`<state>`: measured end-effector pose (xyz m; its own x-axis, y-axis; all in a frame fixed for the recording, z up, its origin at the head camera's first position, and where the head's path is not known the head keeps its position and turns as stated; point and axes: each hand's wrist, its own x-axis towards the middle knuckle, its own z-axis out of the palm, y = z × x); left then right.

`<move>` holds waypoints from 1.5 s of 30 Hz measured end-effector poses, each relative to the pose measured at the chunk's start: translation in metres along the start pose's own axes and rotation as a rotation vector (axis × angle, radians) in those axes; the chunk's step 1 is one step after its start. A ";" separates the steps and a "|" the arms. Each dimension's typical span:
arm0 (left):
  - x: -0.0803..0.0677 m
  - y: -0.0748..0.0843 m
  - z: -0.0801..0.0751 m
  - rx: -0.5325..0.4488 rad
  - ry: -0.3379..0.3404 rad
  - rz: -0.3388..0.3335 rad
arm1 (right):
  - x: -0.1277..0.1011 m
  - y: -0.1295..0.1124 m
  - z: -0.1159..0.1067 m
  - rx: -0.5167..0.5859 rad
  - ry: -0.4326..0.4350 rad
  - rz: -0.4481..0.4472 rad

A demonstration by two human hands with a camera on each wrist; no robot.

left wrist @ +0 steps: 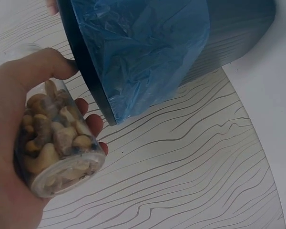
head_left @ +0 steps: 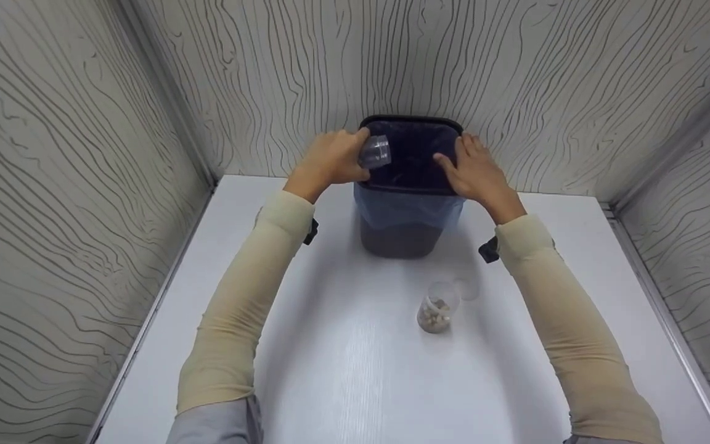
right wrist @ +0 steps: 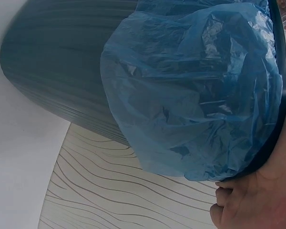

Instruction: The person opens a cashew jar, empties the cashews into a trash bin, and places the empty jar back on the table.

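Observation:
My left hand (head_left: pixel 333 157) grips a clear plastic jar (left wrist: pixel 62 133) with cashew nuts showing through its wall. The jar lies tilted over the left rim of a dark trash bin (head_left: pixel 398 240), its mouth end toward the opening. A blue bag (right wrist: pixel 190 90) lines the bin and folds down over the outside. On the bin's right rim, my right hand (head_left: pixel 478 172) holds on with the thumb over the opening and the other fingers along the outer side. The bin stands upright; its inside is dark in the head view.
A second clear jar (head_left: pixel 434 317) with pale pieces in it stands on the white table (head_left: pixel 355 382) in front of the bin. Beside it lies a round clear lid (head_left: pixel 467 288). Wood-patterned walls (head_left: pixel 306 74) rise right behind the bin and at both sides.

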<state>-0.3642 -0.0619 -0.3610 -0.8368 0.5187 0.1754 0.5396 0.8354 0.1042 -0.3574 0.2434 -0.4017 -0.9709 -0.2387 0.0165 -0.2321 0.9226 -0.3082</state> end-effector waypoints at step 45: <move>0.003 0.003 -0.003 0.246 0.013 -0.006 | -0.001 0.002 0.003 0.029 0.009 0.001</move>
<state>-0.3643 -0.0586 -0.3573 -0.8378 0.5127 0.1878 0.4947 0.8583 -0.1361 -0.3569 0.2447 -0.4051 -0.9717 -0.2350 0.0249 -0.2296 0.9137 -0.3353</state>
